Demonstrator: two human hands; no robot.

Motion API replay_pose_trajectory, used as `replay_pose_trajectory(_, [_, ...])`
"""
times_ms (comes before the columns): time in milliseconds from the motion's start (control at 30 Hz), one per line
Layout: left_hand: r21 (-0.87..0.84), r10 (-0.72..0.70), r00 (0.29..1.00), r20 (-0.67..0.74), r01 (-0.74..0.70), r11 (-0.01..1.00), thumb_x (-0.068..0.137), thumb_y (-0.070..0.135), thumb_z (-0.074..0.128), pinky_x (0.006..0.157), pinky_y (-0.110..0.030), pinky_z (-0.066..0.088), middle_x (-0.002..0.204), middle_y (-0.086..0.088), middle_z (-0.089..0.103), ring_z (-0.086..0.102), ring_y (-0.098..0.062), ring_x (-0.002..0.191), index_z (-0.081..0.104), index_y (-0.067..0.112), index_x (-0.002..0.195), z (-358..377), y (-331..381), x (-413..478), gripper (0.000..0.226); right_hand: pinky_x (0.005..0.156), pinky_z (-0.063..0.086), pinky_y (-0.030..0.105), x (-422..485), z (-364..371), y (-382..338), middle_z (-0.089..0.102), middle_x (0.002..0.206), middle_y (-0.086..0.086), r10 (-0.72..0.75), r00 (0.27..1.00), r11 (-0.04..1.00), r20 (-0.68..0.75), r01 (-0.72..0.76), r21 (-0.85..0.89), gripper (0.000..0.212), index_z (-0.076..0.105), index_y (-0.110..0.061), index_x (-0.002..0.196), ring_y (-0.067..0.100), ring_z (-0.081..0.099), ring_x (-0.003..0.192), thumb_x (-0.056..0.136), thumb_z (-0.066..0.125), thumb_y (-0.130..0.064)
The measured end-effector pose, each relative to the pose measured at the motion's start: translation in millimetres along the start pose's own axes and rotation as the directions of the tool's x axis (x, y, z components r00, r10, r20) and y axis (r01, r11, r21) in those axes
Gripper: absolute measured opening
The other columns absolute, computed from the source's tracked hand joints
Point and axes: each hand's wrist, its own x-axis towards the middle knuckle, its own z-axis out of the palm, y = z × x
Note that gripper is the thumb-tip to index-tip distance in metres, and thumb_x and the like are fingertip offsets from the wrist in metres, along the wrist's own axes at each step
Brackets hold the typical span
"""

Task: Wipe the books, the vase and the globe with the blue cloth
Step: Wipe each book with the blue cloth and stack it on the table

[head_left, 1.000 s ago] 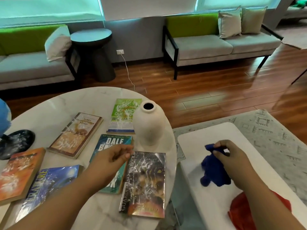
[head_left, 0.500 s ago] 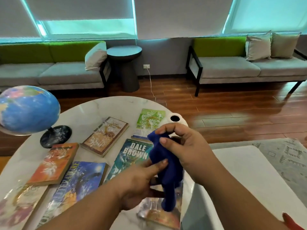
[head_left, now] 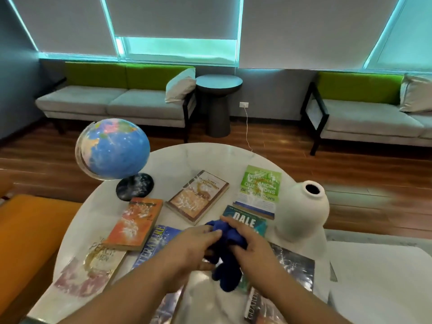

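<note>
1. The left hand (head_left: 194,247) and right hand (head_left: 251,250) are both gripping the bunched blue cloth (head_left: 226,273), with their fingers curling into it.
2. The cloth is hanging over the books (head_left: 198,197), which are lying flat on the round table (head_left: 198,155).
3. The globe (head_left: 114,148) is standing on the table's left side and the vase (head_left: 301,216) on its right.

The cloth (head_left: 228,272) gripped by the left hand (head_left: 194,249) and right hand (head_left: 252,251) is soft, matt blue fabric. Beneath them the tabletop (head_left: 187,160) looks like polished white marble, faintly veined. The paperback books (head_left: 197,197) around the hands have glossy covers throwing glare. Beyond the right hand, the vase (head_left: 301,218) looks matt, cream, unglazed. Beyond the left hand, the globe (head_left: 114,150) is shiny, on a glossy black base (head_left: 135,190).
</note>
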Motion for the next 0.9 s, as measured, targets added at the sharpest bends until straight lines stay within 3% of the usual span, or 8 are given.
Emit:
replay_pose_trajectory(133, [0.442,0.127,0.989,-0.078,-0.080,0.894,0.097,0.025,0.054,0.069,-0.010,0.044,0.107,0.009,0.067,0.061,-0.004,0.096,0.065,0.022,0.110,-66,-17,21,0.018,0.084,0.052,0.024,30,11,6,0.069,0.095,-0.014,0.136,0.983,0.990,-0.122,-0.131,0.044,0.030,0.062,-0.034,0.102,0.005,0.065,0.090,0.088,0.060,-0.008])
replay_pose_trajectory(267, [0.680,0.162,0.974,-0.158,-0.012,0.733,0.095,0.030,0.054,0.086,-0.021,0.043,0.122,0.006,0.061,0.055,-0.010,0.107,0.059,0.024,0.122,-111,-40,44,0.027,0.089,0.052,0.046,55,10,14,0.067,0.102,0.004,0.310,0.930,0.940,-0.199,-0.268,0.210,0.007,0.061,-0.027,0.099,0.026,0.065,0.092,0.094,0.058,-0.022])
replay_pose_trajectory(367, [0.774,0.217,0.963,-0.161,-0.013,0.633,0.092,0.030,0.056,0.091,-0.024,0.043,0.128,0.003,0.057,0.054,-0.014,0.114,0.057,0.022,0.126,-135,-51,67,0.035,0.082,0.052,0.042,77,23,11,0.064,0.105,0.005,0.314,0.925,0.930,-0.216,-0.253,0.268,0.011,0.060,-0.025,0.102,0.027,0.063,0.095,0.096,0.056,-0.017])
replay_pose_trajectory(533, [0.879,0.320,0.938,-0.129,-0.041,0.475,0.089,0.046,0.058,0.104,-0.028,0.035,0.141,0.002,0.042,0.039,-0.016,0.130,0.044,0.022,0.136,-143,-58,114,0.055,0.078,0.052,0.033,113,30,7,0.066,0.095,-0.001,0.215,0.950,0.974,-0.226,-0.225,-0.018,0.029,0.060,-0.024,0.092,0.019,0.062,0.092,0.088,0.053,0.004])
replay_pose_trajectory(667, [0.923,0.295,0.944,-0.149,0.026,0.384,0.086,0.059,0.055,0.119,-0.044,0.013,0.161,-0.001,0.008,0.005,-0.020,0.148,0.014,0.017,0.152,-138,-48,151,0.087,0.063,0.044,0.021,154,25,17,0.065,0.093,-0.001,0.157,0.943,0.916,-0.294,-0.250,-0.312,0.021,0.060,-0.032,0.087,0.009,0.058,0.079,0.088,0.060,-0.010])
replay_pose_trajectory(733, [0.935,0.224,0.958,-0.180,0.096,0.341,0.080,0.067,0.055,0.119,-0.047,0.010,0.161,-0.004,-0.002,0.001,-0.021,0.148,0.005,0.014,0.153,-139,-44,169,0.103,0.067,0.044,0.025,177,25,27,0.062,0.100,0.003,0.123,0.940,0.881,-0.318,-0.251,-0.401,0.005,0.063,-0.030,0.094,0.013,0.058,0.082,0.091,0.060,-0.033])
replay_pose_trajectory(767, [0.935,0.179,0.963,-0.202,0.135,0.327,0.076,0.072,0.056,0.119,-0.048,0.009,0.161,-0.005,-0.003,0.001,-0.022,0.148,0.003,0.013,0.153,-140,-43,177,0.110,0.072,0.044,0.027,187,26,32,0.059,0.104,0.005,0.117,0.945,0.862,-0.306,-0.250,-0.442,0.016,0.065,-0.028,0.099,0.016,0.058,0.085,0.092,0.056,-0.039])
replay_pose_trajectory(900, [0.940,0.110,0.964,-0.242,0.205,0.273,0.071,0.077,0.056,0.119,-0.050,0.009,0.161,-0.006,0.004,0.011,-0.023,0.147,0.005,0.011,0.152,-141,-48,191,0.117,0.085,0.033,0.016,210,35,46,0.046,0.120,0.004,0.122,0.983,0.749,-0.139,-0.183,-0.637,0.029,0.057,-0.023,0.125,0.019,0.051,0.106,0.096,0.052,-0.023])
